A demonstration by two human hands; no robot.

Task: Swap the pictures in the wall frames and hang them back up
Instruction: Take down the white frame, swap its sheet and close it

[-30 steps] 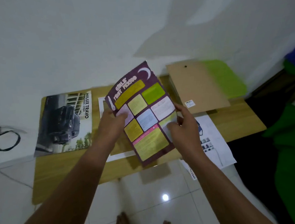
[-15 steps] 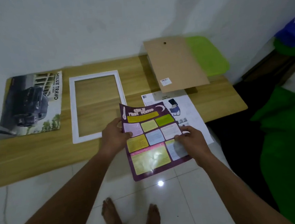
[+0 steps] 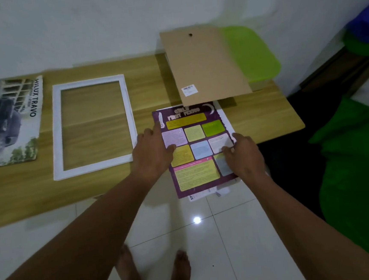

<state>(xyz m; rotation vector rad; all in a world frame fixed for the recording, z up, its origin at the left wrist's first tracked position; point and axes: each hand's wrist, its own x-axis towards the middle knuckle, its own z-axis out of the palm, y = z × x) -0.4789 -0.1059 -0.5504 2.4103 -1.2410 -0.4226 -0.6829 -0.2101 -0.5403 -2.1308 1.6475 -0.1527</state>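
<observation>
A low wooden table (image 3: 27, 187) stands on a white tiled floor (image 3: 232, 236). Both hands rest on a purple poster (image 3: 195, 174), the left hand (image 3: 151, 151) at its left edge and the right hand (image 3: 243, 157) at its right. The poster lies on 1 white sheet (image 3: 225, 116), and both overhang the table's near edge. Just left of the left hand lies a white frame (image 3: 88, 80), and farther left a car poster (image 3: 6, 124). Beyond the hands, a brown backing board (image 3: 203, 64) partly covers a green lid (image 3: 254, 53).
</observation>
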